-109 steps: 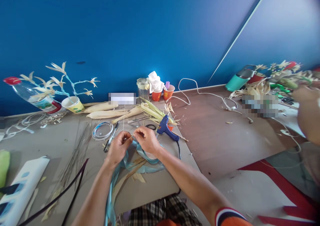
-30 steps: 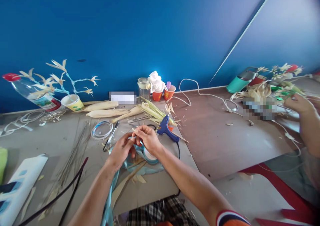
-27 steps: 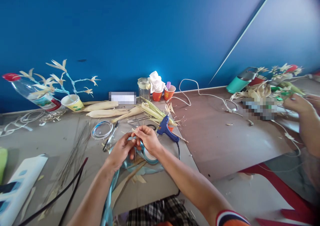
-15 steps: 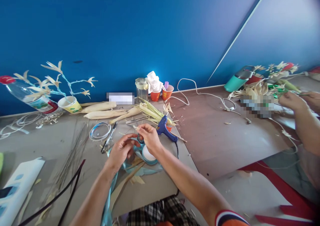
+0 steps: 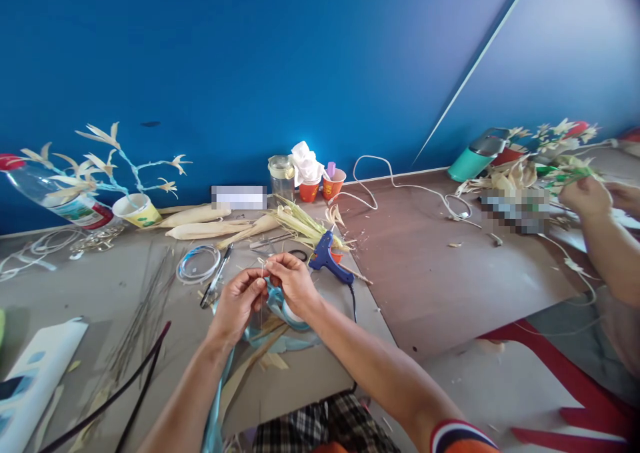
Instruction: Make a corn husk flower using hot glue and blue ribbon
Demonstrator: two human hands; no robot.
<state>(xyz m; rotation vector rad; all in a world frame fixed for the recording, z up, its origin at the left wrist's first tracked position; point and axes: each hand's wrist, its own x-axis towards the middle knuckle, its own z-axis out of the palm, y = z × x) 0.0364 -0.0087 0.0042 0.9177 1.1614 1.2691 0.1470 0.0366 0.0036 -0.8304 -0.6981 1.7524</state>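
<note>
In the head view, the left hand [image 5: 237, 304] and right hand [image 5: 294, 282] pinch a thin, pale stem [image 5: 261, 262] with a small looped cream tip, upright above the surface [image 5: 320, 373]. Lettering on the bottle label [image 5: 79, 210] is too small to read.

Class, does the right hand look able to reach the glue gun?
Probably yes: the glue gun sits close by, nothing visible between, though the right hand seems to pinch a thin pale strand.

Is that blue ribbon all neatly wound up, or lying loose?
At least partly loose: crumpled lengths of the blue ribbon spread over the table, and one runs down beside the left forearm.
</note>
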